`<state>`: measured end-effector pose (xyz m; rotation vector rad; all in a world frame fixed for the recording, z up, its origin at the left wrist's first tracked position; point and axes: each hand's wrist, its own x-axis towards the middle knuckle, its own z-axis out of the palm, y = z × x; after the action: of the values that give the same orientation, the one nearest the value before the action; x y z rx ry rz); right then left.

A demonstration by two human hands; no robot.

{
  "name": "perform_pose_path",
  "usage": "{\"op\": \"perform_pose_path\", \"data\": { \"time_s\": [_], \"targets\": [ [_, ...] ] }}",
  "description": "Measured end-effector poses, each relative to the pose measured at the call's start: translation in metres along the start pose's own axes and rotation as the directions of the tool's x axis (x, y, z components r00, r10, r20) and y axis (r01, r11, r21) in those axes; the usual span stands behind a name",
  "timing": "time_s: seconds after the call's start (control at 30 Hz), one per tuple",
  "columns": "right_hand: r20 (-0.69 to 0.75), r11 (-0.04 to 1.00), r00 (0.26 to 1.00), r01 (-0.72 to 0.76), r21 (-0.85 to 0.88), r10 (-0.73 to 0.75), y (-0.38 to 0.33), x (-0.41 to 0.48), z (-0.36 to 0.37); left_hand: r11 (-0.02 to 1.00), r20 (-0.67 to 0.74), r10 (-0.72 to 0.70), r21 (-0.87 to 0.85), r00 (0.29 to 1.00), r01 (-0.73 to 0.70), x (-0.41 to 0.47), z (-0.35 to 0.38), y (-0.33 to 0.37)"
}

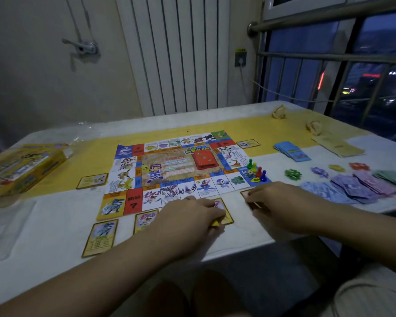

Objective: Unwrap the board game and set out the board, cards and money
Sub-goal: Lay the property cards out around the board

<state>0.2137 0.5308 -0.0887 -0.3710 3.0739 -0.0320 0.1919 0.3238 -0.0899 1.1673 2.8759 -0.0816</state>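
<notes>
- Left hand (192, 211) is curling its fingers over a yellow-bordered card (227, 215) near the bench's (55, 216) near edge.
- Right hand (274, 200) is pinching a pink card (244, 193) beside the board (169, 170).

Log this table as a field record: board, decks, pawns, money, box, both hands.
board: colourful paper game board, flat, unfolded
decks: red card deck on board centre; blue card stack right of board
pawns: four plastic pawns on board's near-right corner
money: fanned paper notes, far right
box: yellow cardboard box, left
left hand: over a yellow-bordered card, grip unclear
right hand: pinching a second bordered card at board's edge
</notes>
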Motion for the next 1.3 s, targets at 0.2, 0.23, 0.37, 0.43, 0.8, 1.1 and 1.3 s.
{"op": "perform_pose_path", "data": {
  "time_s": [0.2, 0.23, 0.37, 0.43, 0.8, 1.1, 1.3],
  "targets": [
    [-0.025, 1.0, 1.0, -0.015, -0.014, 0.015, 0.002, 0.0, 0.009, 0.999, 0.031, -0.011, 0.032, 0.999, 0.01, 0.001, -0.003, 0.001],
    [-0.019, 1.0, 1.0, -0.017, -0.009, 0.017, 0.002, 0.0, 0.009, 0.999, 0.036, -0.011, 0.034, 0.999, 0.01, 0.001, -0.004, 0.001],
    [-0.012, 1.0, 1.0, -0.021, -0.002, 0.021, 0.003, -0.001, 0.011, 0.998, 0.042, -0.008, 0.061, 0.999, 0.005, 0.002, -0.005, 0.0],
    [-0.009, 1.0, 1.0, -0.019, 0.0, 0.019, 0.002, -0.001, 0.011, 0.998, 0.035, 0.005, 0.069, 0.999, -0.008, 0.003, -0.004, 0.0],
    [0.005, 0.957, 0.959, 0.283, 0.066, -0.284, -0.024, 0.002, -0.007, 0.935, -0.159, -0.12, -0.35, 0.98, 0.057, 0.003, -0.005, -0.014],
    [-0.09, 0.954, 0.966, 0.255, 0.157, -0.243, -0.035, 0.005, -0.008, -0.773, 0.345, -0.236, -0.633, 0.908, 0.039, -0.005, -0.02, -0.036],
    [-0.243, 0.634, 0.969, 0.155, 0.757, 0.054, -0.044, 0.027, -0.039, -0.616, 0.176, -0.208, -0.788, 0.962, 0.011, -0.013, -0.025, -0.021]
  ]
}}
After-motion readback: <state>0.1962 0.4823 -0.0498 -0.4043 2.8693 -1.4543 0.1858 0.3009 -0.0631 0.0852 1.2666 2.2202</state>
